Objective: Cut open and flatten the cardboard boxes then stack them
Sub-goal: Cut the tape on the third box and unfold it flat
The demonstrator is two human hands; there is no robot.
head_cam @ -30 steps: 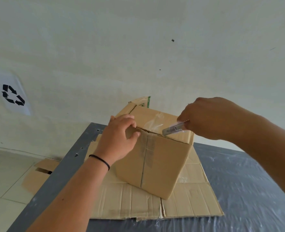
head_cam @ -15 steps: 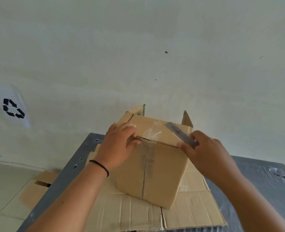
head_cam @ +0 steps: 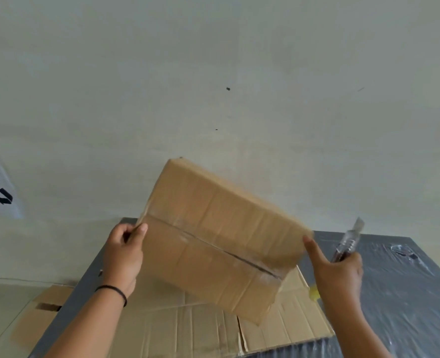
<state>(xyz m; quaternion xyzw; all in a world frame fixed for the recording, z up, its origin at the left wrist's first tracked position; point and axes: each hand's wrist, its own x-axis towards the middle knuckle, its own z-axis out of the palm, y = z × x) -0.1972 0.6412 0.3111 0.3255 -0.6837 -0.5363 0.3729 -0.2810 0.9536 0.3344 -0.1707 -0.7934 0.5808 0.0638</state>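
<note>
So the cardboard box [head_cam: 221, 244] is up off the tabletop [head_cam: 404, 301], tilted, taped seam facing the camera. Left hand [head_cam: 124, 257] pinches its left edge. Right hand [head_cam: 339, 270] has its fingers clenched around a utility knife [head_cam: 348, 241], thumb stretched out touching the box's right corner. Flattened cardboard [head_cam: 200, 329] lies underneath on the plastic-covered surface.
</note>
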